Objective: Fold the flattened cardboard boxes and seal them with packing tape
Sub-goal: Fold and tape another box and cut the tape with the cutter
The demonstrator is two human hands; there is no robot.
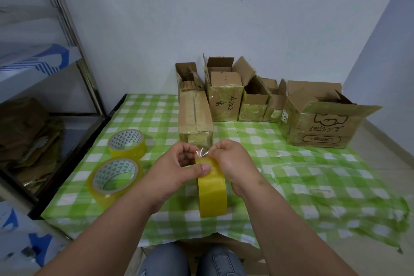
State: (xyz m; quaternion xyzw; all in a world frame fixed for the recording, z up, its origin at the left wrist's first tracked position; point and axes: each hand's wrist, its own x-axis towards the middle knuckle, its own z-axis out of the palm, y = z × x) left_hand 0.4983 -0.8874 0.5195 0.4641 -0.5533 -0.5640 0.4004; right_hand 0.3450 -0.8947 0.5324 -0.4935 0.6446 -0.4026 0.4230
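Note:
A yellow packing tape roll [212, 192] stands on edge in front of me, above the green checked cloth [313, 186]. My left hand [179, 168] holds the roll, its thumb pressed on the top of the roll. My right hand [233, 161] pinches the loose clear tape end [202, 152] just above the roll. Just behind my hands lies a long folded cardboard box [195, 116] with tape on its near end. Several taped boxes with open flaps [226, 96] stand in a row at the wall.
Two more tape rolls lie on the cloth at the left, the farther roll [126, 142] and the nearer roll [115, 178]. A large printed box [318, 123] sits at the right. A metal shelf [44, 87] with flattened cardboard [24, 136] stands on the left.

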